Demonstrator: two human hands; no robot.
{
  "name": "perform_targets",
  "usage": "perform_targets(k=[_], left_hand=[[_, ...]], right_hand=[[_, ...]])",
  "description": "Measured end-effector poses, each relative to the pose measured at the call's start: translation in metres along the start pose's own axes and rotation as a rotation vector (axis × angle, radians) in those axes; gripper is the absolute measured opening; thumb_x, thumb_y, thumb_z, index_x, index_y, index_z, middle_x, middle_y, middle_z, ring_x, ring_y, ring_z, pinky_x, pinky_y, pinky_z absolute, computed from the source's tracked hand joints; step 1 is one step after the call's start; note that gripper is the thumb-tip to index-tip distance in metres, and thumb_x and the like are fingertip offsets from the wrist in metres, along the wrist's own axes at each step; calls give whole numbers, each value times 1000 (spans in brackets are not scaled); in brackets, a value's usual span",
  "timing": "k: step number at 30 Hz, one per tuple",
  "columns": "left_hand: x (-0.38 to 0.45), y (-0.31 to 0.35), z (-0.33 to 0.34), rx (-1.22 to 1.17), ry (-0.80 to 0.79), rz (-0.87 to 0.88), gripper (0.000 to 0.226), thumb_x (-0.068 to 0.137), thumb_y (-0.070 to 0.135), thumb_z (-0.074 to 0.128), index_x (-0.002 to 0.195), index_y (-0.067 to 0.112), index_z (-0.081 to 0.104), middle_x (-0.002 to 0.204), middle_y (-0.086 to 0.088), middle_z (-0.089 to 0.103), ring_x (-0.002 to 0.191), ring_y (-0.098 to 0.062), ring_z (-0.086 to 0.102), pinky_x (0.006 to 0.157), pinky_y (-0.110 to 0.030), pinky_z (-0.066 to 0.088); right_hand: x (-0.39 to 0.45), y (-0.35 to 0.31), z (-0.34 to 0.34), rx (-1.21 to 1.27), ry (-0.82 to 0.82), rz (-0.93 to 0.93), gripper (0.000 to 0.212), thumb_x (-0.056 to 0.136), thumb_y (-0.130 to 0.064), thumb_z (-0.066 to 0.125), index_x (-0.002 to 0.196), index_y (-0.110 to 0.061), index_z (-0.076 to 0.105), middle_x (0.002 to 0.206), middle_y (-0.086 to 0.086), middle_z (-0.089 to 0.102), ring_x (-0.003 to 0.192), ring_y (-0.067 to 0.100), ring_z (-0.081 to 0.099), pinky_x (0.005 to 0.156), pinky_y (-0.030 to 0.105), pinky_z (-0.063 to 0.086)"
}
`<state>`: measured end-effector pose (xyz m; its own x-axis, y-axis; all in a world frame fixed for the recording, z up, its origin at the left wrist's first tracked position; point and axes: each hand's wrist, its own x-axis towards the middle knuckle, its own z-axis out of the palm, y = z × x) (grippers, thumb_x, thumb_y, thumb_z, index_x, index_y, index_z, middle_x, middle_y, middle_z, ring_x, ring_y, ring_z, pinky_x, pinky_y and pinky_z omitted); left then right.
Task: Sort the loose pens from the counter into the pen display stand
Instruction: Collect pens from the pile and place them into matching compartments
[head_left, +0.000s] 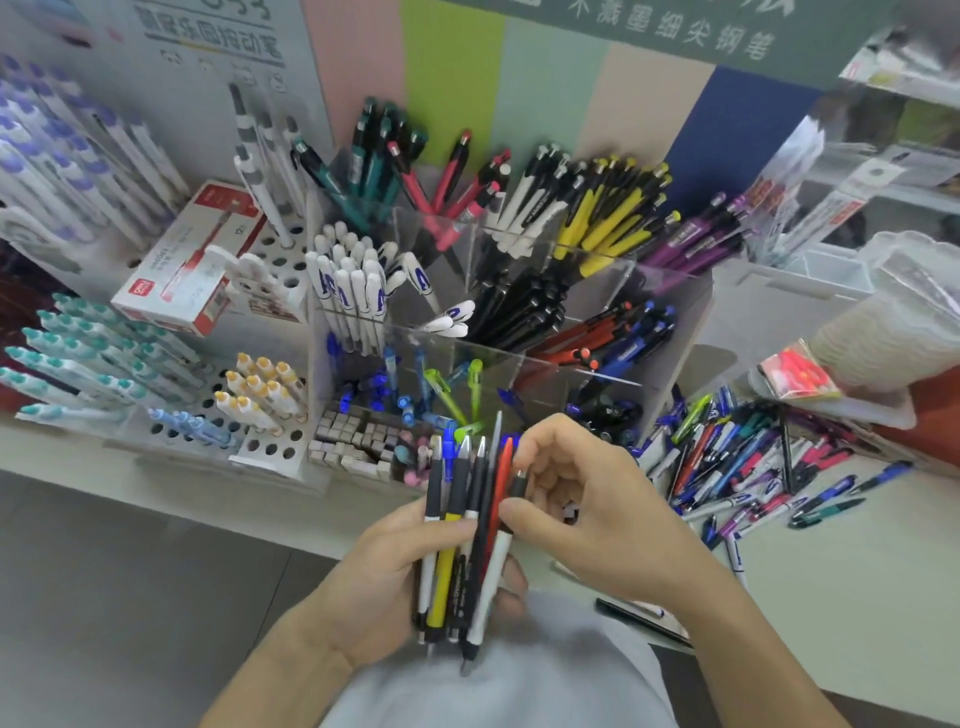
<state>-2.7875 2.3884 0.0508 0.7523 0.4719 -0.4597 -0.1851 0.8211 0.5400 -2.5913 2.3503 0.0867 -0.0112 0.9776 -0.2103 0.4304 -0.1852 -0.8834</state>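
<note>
Left hand (384, 566) palm-up, fingers curled round a bundle of pens (462, 535), tips pointing far. Right hand (587, 514) pinches the white-barrelled pen (496, 566) w/ thumb & forefinger. Loose pens (753, 467) heaped on desk (857, 571) at right; clear plastic stand (467, 291) far centre.

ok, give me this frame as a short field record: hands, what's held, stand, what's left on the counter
left hand: grips a bundle of pens, tips down
right hand: fingers pinch one pen in the bundle
stand: clear compartments, pens grouped by colour
loose pens: pile on the counter, right of the stand
</note>
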Motion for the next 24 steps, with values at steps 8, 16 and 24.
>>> perform_targets(k=[8,16,24], left_hand=[[0,-5,0,15,-3,40,38,89,12,51,123,3,65,96,-31,66,80,-43,65,74,-50,53],[2,-7,0,158,42,46,30,88,18,56,113,10,70,90,-36,64,78,-39,65,69,-43,55],[3,-9,-6,345,169,114,31,90,26,65,111,4,59,78,-24,67,69,-32,63,68,-40,49]], right_hand=[[7,-10,7,73,45,55,35,91,-8,68,118,-30,65,81,4,63,63,26,67,64,43,57],[15,-15,8,-20,21,122,11,89,-17,69,89,-28,66,69,7,69,61,29,67,66,50,58],[7,-10,2,-54,95,133,59,87,-23,79,130,-41,43,81,-8,66,62,15,66,68,43,58]])
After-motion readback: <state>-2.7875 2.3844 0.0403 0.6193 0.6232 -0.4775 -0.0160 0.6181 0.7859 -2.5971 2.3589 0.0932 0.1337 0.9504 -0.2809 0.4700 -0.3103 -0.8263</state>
